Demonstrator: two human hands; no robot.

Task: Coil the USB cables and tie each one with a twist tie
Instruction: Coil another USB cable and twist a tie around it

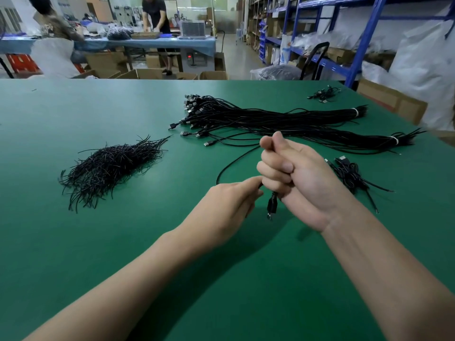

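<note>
Table, flat green matt top (pixel 73 107). On it, L to R:
- heap of short black twist-tie wires (pixel 110 168), loose, left-centre
- single loose black cable (pixel 229 166), curved, centre
- 2 long bundles of black USB cables (pixel 283 116), side by side, each w/ white band (pixel 354 112) nr right end, plugs fanned at left
- small black coiled cables (pixel 349 173), right side
- small black cable cluster (pixel 325 93), far right corner

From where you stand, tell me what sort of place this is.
Probably a small factory or warehouse packing area: bundled USB cables and a heap of twist ties on a green worktable, with blue shelves of stock behind.
</note>
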